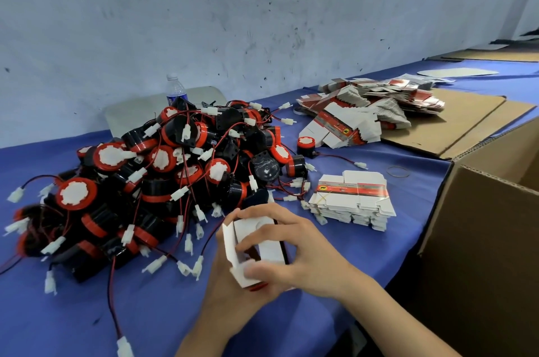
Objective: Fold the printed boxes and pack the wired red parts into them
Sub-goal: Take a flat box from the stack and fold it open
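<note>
Judging by how things lie, the surface (163, 313) is the first trap: it is crowded, and anything dropped in front of the pile could land among the wires (110, 295). The carton (481, 240), well to the right of the pile, stands open with its flaps spread, so a packed box tossed carelessly might catch a flap and fall outside. The pile (163, 170) of red parts is the worst tangle. Wires and white plugs (179, 193) cross everywhere, so pulling out one part would likely drag its neighbours along or strain a wire. The loose flats (364, 111), behind and to the right of the pile, lie slumped and could slide further. The banded stack (353, 199), just right of the pile, looks steady.

Both hands work just in front of the pile. The right hand (300, 246) curls over the box, its grip pinching the top while fingertips press a flap inward. The left hand (230, 298) cups the box from below, its grip wrapped round the base. The box (271, 248) is half formed, with white flaps open and something dark inside that I cannot make out. Too hard a press could crease the flap or buckle a wall. One wire runs close past the box's left edge, and shutting a flap on it would nip it.
</note>
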Demonstrator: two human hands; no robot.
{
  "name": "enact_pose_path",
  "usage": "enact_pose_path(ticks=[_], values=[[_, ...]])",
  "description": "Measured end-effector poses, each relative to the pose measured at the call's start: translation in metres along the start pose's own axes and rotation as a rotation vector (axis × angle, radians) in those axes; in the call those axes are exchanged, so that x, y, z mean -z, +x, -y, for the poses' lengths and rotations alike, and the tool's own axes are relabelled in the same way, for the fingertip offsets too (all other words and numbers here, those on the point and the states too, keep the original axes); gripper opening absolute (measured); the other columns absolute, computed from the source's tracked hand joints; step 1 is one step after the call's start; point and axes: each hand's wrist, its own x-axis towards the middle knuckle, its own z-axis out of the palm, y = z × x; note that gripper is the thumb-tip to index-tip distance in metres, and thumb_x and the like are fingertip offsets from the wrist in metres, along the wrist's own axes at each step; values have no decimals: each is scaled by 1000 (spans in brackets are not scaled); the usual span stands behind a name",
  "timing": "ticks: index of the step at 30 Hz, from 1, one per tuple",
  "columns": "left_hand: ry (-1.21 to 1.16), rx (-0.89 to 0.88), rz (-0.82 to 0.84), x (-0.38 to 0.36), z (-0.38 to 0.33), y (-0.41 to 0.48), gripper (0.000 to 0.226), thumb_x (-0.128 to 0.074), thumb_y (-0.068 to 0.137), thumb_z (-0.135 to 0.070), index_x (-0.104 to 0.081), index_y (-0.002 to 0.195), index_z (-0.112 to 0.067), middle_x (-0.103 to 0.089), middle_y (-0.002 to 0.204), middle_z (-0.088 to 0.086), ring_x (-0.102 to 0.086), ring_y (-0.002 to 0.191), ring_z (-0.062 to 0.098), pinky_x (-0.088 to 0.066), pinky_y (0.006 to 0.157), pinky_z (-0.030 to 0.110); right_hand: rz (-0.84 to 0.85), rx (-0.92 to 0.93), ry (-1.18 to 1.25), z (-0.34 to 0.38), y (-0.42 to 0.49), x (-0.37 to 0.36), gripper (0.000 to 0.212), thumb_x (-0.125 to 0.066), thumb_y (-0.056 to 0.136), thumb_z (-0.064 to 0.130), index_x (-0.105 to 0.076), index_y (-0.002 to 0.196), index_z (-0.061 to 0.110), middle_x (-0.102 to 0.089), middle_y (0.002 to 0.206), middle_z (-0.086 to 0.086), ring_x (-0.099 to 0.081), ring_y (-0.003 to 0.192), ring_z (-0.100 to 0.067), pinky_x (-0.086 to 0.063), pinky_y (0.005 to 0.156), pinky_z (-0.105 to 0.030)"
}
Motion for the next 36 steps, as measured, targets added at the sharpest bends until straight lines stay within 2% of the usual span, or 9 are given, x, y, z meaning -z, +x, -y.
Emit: enact_pose_path(ticks=[3, 8, 13, 16, 17, 20, 23, 28, 36], values=[[-12, -68, -11, 0, 2, 2, 99, -82, 52, -36, -35, 139, -24, -62, 112, -20, -65, 101, 4, -51, 71, 11, -49, -41, -16, -3, 0, -8, 11, -69, 85, 11, -74, 94, 7, -64, 119, 4, -51, 117, -6, -34, 104, -34], [-76, -112, -29, 1, -1, 1, 98, -82, 52, -31, -33, 136, -46, -60, 120, -22, -63, 106, 0, -50, 76, 9, -59, -63, -50, -3, 4, -13, 22, -58, 85, -5, -74, 93, 8, -66, 115, 7, -52, 115, -9, -33, 104, -32], [37, -58, -14, 1, 0, 0, 115, -78, 56, -45, -8, 147, -53, -60, 123, -20, -60, 113, 6, -54, 85, 25, -90, -157, -34, -6, 4, -14, 30, -56, 83, 5, -63, 107, 23, -62, 107, 20, -48, 113, -8, -42, 90, -24], [223, -156, -109, -2, -4, -1, 103, -60, 65, -61, 6, 143, -60, -32, 135, -45, -40, 124, -7, -43, 88, 15, -244, -145, 107, -8, 5, -15, 26, -54, 83, 6, -55, 105, 20, -68, 100, 15, -59, 99, -11, -49, 83, -34], [250, -206, -111, -2, -5, 0, 95, -57, 69, -60, 6, 140, -65, -25, 138, -46, -35, 125, -12, -41, 87, 12, -296, -149, 158, -10, 5, -17, 25, -51, 83, 7, -52, 103, 22, -70, 97, 13, -61, 92, -10, -50, 78, -36], [207, -362, -101, -4, -5, 2, 73, -61, 78, -50, -23, 139, -63, -35, 145, -14, -41, 128, -4, -40, 87, 3, -420, -147, 271, -13, 5, -25, 26, -40, 85, 10, -49, 98, 32, -67, 91, 13, -56, 77, -9, -46, 66, -31], [168, -420, -109, -3, -5, 5, 55, -66, 78, -49, -42, 127, -54, -35, 143, -20, -56, 112, 15, -48, 77, 8, -516, -108, 304, -15, 4, -31, 20, -37, 90, 16, -49, 97, 30, -56, 92, 10, -53, 80, -10, -45, 65, -27], [178, -461, -118, -2, -2, 7, 46, -66, 77, -42, -44, 118, -44, -33, 139, -29, -55, 108, 11, -49, 72, 9, -515, -111, 310, -17, 4, -34, 22, -39, 89, 38, -52, 107, 35, -53, 107, -7, -54, 91, -22, -46, 75, -32], [207, -431, -125, -2, -3, 8, 40, -65, 73, -37, -41, 104, -38, -38, 133, -27, -58, 99, 12, -45, 68, 7, -546, -132, 387, -19, 6, -35, 24, -40, 91, 25, -56, 106, 33, -56, 104, -10, -54, 83, -27, -46, 72, -41]])
